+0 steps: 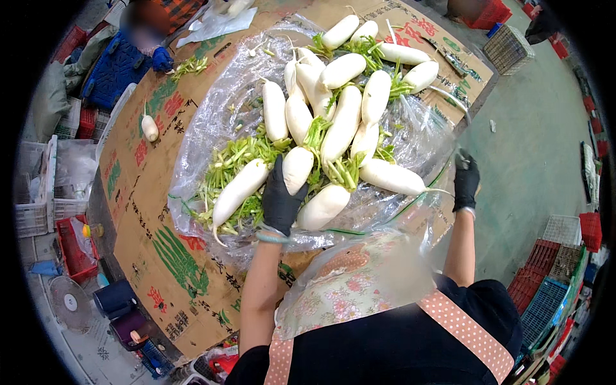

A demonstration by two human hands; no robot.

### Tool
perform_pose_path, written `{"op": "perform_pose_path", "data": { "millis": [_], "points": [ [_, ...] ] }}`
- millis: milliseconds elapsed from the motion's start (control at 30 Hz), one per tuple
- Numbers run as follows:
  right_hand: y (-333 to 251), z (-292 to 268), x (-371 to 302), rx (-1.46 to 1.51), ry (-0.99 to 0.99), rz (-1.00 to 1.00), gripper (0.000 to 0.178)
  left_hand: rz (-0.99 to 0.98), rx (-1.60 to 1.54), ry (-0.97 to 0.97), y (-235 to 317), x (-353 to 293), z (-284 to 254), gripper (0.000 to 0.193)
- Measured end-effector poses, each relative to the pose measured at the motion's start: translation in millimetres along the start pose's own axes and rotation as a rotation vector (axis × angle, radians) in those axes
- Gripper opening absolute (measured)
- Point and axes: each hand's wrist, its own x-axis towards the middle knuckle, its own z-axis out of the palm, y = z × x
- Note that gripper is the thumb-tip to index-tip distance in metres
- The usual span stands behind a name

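Note:
My left hand (282, 196), in a black glove, is closed around a white daikon radish (298, 170) with trimmed green stalks. To its left another daikon (239, 192) lies on a heap of cut leaf stalks (224, 163). Several more daikons (343, 122) lie piled beyond, on a clear plastic bag (196, 151) spread over cardboard. Off the table's right edge is my right hand (466, 183), also black-gloved. Its fingers look curled, but blur hides what they hold. The daikon nearest to it (391, 177) points its thin root that way.
Printed cardboard (144, 212) covers the table. A small daikon (150, 128) lies at left and a knife (447, 58) at the far right. Another person's gloved hand (162, 59) rests by the far left edge. Crates (542, 263) stand on the right, and a fan (69, 301) at lower left.

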Motion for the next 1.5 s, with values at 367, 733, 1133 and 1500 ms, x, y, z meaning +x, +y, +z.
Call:
{"op": "perform_pose_path", "data": {
  "millis": [367,733,1133,1500],
  "points": [
    [-64,-5,-83,0.223,-0.615,-0.167,0.054,-0.175,-0.314,0.297,-23,-34,-24,0.067],
    [-131,68,-109,0.301,-0.792,-0.506,0.051,-0.409,-0.948,0.164,-9,-39,-30,0.061],
    [-227,71,-115,0.775,-1.214,0.134,0.032,-0.130,-0.593,0.482,33,-36,-25,0.079],
    [-153,14,-80,1.113,-1.028,0.536,0.049,0.047,-0.193,-0.021,5,115,-22,0.051]
  ]
}}
